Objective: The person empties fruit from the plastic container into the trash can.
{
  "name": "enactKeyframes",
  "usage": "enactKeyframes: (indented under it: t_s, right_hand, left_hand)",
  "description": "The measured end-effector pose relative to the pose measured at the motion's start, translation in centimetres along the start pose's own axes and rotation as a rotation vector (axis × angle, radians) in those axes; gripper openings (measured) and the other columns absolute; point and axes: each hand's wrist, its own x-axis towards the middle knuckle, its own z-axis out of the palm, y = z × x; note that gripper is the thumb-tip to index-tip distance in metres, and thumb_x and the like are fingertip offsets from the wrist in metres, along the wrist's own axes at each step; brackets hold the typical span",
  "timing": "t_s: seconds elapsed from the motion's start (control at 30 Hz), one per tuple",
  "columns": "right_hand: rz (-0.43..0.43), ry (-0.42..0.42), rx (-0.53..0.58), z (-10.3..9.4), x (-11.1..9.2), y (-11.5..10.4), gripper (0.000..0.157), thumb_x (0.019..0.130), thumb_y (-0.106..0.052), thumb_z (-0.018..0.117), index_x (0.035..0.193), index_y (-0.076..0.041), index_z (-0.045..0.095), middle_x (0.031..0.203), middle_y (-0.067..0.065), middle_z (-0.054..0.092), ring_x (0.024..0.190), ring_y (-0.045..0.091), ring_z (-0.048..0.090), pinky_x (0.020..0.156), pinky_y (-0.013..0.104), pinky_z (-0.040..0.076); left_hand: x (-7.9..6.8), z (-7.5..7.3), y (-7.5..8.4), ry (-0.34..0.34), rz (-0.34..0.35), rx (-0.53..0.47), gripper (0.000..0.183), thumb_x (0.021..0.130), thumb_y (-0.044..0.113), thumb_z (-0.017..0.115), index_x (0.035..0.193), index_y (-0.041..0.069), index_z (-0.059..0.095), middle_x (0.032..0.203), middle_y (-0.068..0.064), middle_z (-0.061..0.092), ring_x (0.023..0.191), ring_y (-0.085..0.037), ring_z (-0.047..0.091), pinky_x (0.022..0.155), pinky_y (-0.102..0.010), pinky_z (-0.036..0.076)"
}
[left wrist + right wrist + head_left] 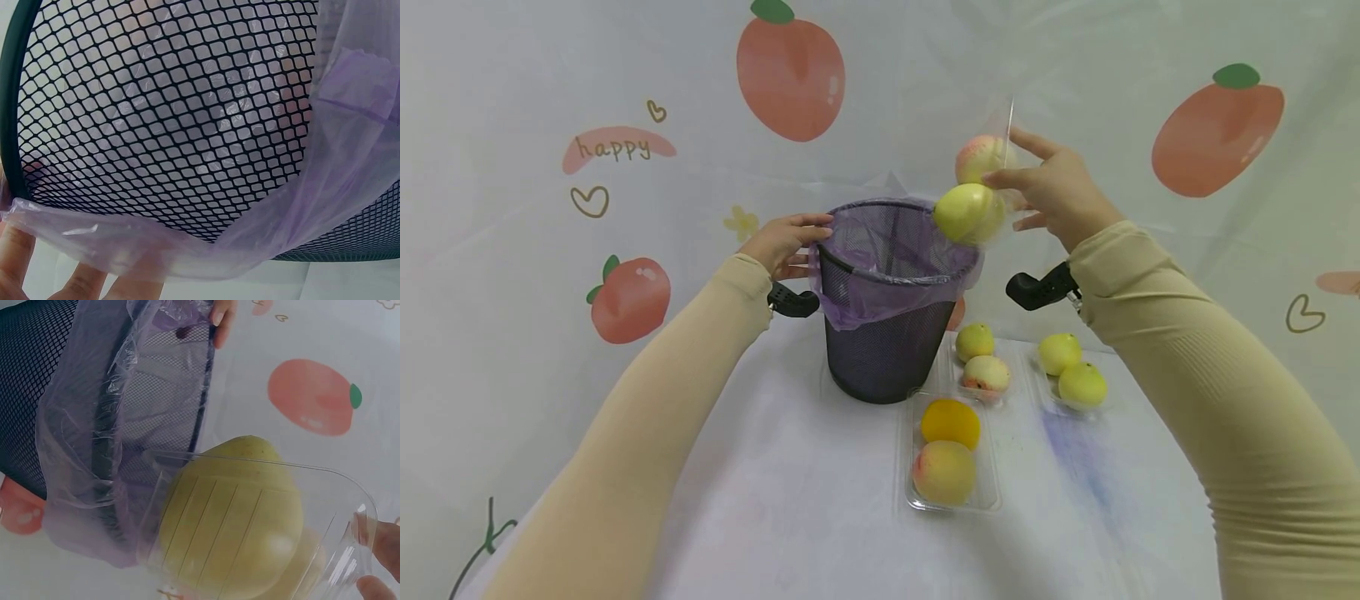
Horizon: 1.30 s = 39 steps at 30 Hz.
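Note:
A black mesh wastebasket (880,358) stands on the table, lined with a purple plastic bag (868,304) folded over its rim. My left hand (782,244) grips the rim at the left; in the left wrist view some of its fingers (81,281) lie under the bag's edge. Above the basket's right side, my right hand (1060,192) holds a clear plastic tray (337,481) steeply tilted. A yellow pear-like fruit (966,212) and a pinkish peach (979,157) are at that tray, the yellow one lower and near the rim.
Right of the basket, one clear tray holds a greenish fruit (975,342) and a peach (987,375). Nearer, another tray (988,492) carries an orange-yellow fruit (951,423) and a peach (945,472). Farther right are two yellow-green fruits (1082,385) in a tray. A fruit-printed cloth hangs behind.

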Motion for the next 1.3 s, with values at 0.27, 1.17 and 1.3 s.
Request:
enactKeyframes:
  t_s: [0.27, 1.17, 1.3]
  right_hand:
    - [-0.039, 0.012, -0.067, 0.6, -0.2, -0.3, 0.075, 0.089, -0.020, 0.070, 0.147, -0.048, 0.031, 0.161, -0.013, 0.012, 0.123, 0.023, 0.047, 0.100, 0.047, 0.043]
    - [-0.071, 0.083, -0.183, 0.2, -0.2, -0.5, 0.075, 0.089, -0.026, 0.071, 0.145, -0.052, 0.029, 0.162, -0.013, 0.009, 0.115, 0.020, 0.050, 0.091, 0.038, 0.048]
    - [-0.064, 0.081, -0.101, -0.4, -0.3, -0.5, 0.074, 0.090, -0.025, 0.070, 0.145, -0.052, 0.029, 0.161, -0.013, 0.009, 0.132, 0.029, 0.045, 0.109, 0.046, 0.040]
  left_hand:
    - [0.5, -0.3, -0.2, 0.001, 0.011, 0.011, 0.050, 0.100, 0.020, 0.055, 0.148, 0.024, 0.042, 0.158, -0.003, 0.028, 0.140, -0.030, 0.036, 0.111, -0.042, 0.039]
    - [0.4, -0.1, -0.1, 0.000, 0.004, 0.003, 0.050, 0.100, 0.018, 0.055, 0.147, 0.024, 0.043, 0.156, -0.005, 0.031, 0.139, -0.032, 0.038, 0.111, -0.043, 0.039]
    - [0.3, -0.2, -0.1, 0.002, 0.005, 0.018, 0.050, 0.100, 0.019, 0.054, 0.148, 0.024, 0.042, 0.156, -0.005, 0.030, 0.138, -0.031, 0.039, 0.110, -0.042, 0.039]
